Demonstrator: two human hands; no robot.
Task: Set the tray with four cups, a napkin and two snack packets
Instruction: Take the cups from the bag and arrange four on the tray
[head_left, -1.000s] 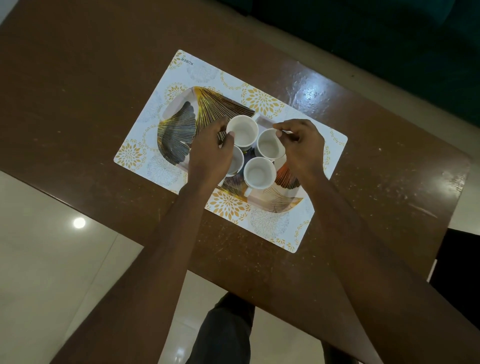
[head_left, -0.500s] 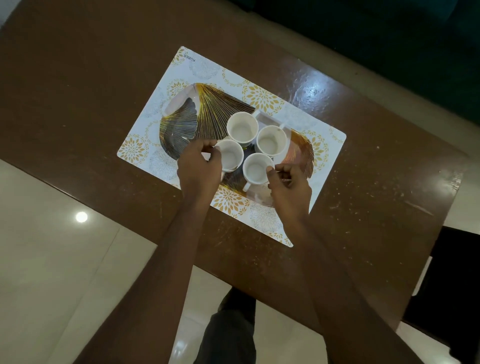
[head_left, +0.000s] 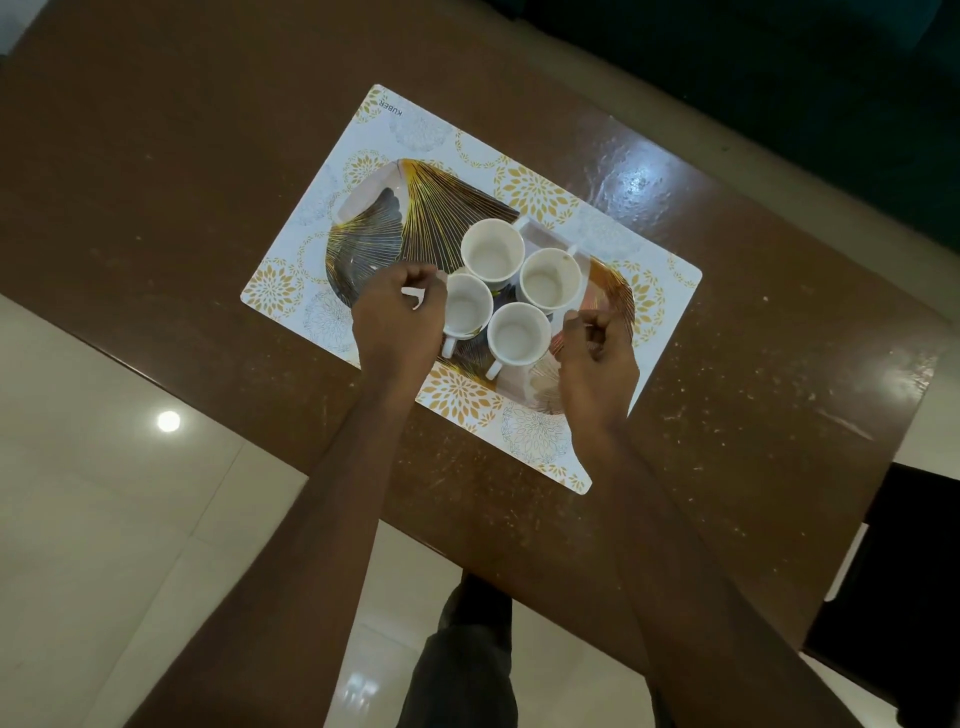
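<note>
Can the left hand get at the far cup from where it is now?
Probably yes. The left hand is beside the left cup, and bare tray lies between it and the far cup; only that cup's handle, turned away, looks awkward.

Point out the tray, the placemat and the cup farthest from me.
tray (head_left: 436, 218): head view, bare patterned part beside the cups.
placemat (head_left: 415, 130): head view, bare far corner.
farthest cup (head_left: 492, 253): head view, its empty inside.
</note>
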